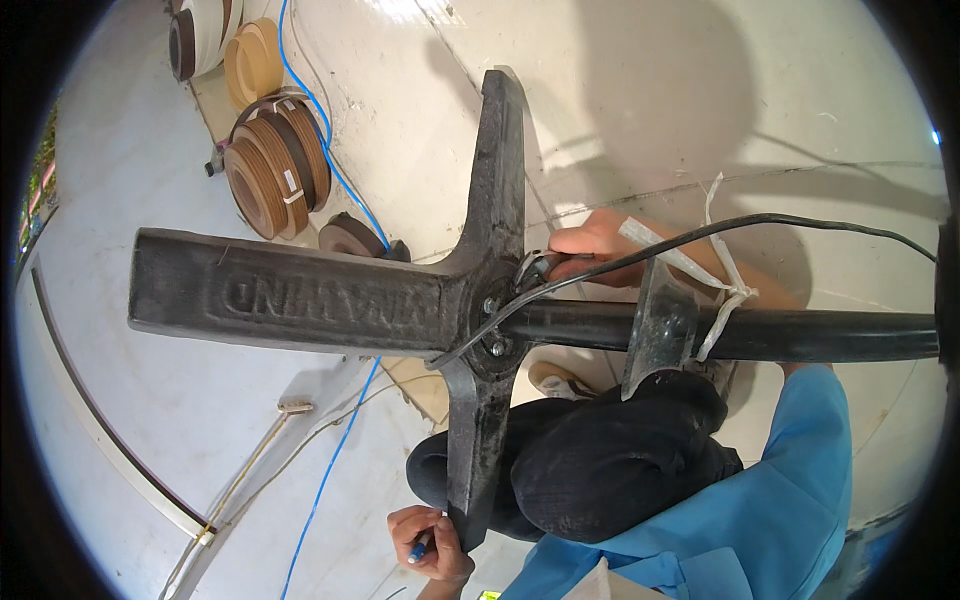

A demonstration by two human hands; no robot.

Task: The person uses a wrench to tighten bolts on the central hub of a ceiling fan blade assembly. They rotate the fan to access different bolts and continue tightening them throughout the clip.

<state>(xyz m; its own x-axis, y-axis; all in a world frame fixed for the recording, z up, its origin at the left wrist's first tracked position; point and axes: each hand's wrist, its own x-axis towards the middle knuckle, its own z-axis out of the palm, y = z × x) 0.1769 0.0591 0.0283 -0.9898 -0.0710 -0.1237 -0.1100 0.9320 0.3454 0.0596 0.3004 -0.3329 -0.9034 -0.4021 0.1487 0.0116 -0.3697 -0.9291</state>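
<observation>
Far out to the left of my hands, rolls of wood-coloured edge banding (275,165) stand on the pale floor (130,160), and a blue cable (335,165) runs past them and on under the cross-shaped black metal stand base (300,295) that I have tipped up in front of me. One arm of that base points down toward my left hand (430,545), which sits low, touching the tip of the arm, its fingers closed around a small blue-and-white pen or marker (418,548). My right hand (590,240) is well apart from it, up behind the hub (495,320), fingers curled shut on the black power cord (800,225) just where it enters the hub beside the bolts. The black pole (800,335) runs off to the right of that hand, with a strip of white plastic twine (725,290) knotted round it, and it lies across my dark-trousered knee (600,460). I judge the base heavy and only loosely steadied: if my knee shifts, it could roll and its lower arm could catch my left hand. A hard pull on the cord could strain it at the hub, and the twine could snag it. No container is in sight, so nothing is held in one.
</observation>
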